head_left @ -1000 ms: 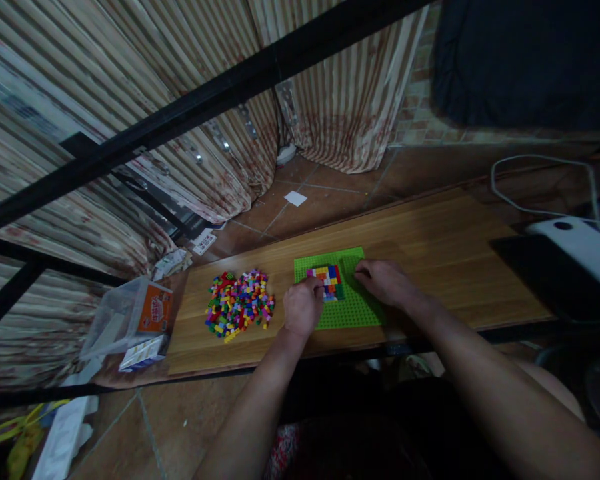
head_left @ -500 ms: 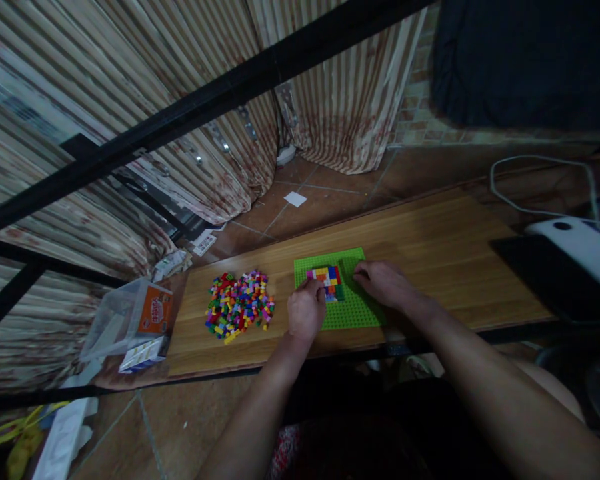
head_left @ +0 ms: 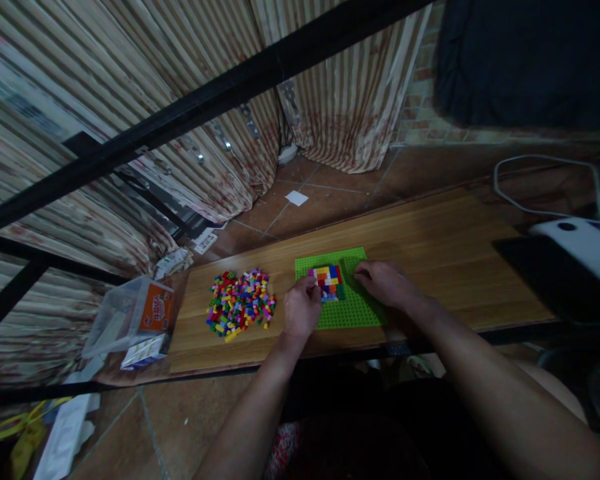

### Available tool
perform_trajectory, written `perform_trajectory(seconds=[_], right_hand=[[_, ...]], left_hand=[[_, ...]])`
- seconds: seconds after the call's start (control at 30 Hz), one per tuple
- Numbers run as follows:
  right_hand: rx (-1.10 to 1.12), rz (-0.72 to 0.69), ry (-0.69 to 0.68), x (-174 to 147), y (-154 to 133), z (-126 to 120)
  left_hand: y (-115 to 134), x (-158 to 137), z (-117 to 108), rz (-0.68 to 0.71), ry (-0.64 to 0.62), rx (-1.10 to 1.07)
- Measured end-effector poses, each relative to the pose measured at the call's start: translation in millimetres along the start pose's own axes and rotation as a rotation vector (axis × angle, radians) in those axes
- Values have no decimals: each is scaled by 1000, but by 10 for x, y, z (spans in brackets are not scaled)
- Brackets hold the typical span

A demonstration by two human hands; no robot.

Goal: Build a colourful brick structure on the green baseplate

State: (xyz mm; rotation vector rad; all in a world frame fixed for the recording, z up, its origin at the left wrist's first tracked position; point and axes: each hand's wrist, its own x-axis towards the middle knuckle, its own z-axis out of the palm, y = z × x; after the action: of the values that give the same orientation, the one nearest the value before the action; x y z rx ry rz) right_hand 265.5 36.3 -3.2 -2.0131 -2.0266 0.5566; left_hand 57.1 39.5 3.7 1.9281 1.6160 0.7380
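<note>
The left hand (head_left: 303,308) is holding its fingers bunched at the multicoloured toy-brick patch (head_left: 330,279), which is sitting on the green studded baseplate (head_left: 353,317); the right hand (head_left: 386,281) is hovering, fingers curled. Whether these 2 are pinching bricks, I cannot tell.

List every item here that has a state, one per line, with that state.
Left hand: fingers bunched beside the built bricks
Right hand: fingers curled, grip unclear
Green board: lying flat
Built bricks: joined together
Loose bricks: heaped
Curtains: hanging in folds
</note>
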Motion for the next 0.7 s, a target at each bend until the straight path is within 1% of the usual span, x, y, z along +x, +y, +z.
perform_trajectory(seconds=[0.1, 0.2, 0.3, 0.4, 0.57, 0.7], right_hand=[[-10, 3, 0, -1, -11, -7], [-21, 7, -2, -2, -23, -14], [-27, 7, -10, -1, -28, -19], [-25, 1, -9, 5, -21, -13], [-28, 12, -4, 16, 0, 23], [-15, 6, -5, 11, -3, 31]], left_hand=[[-7, 37, 11, -116, 43, -3], [4, 75, 27, -191, 46, 11], [6, 96, 52, -223, 36, 26], [-19, 112, 84, -253, 30, -6], [-79, 142, 139, -290, 53, -42], [-113, 146, 176, -315, 49, -53]])
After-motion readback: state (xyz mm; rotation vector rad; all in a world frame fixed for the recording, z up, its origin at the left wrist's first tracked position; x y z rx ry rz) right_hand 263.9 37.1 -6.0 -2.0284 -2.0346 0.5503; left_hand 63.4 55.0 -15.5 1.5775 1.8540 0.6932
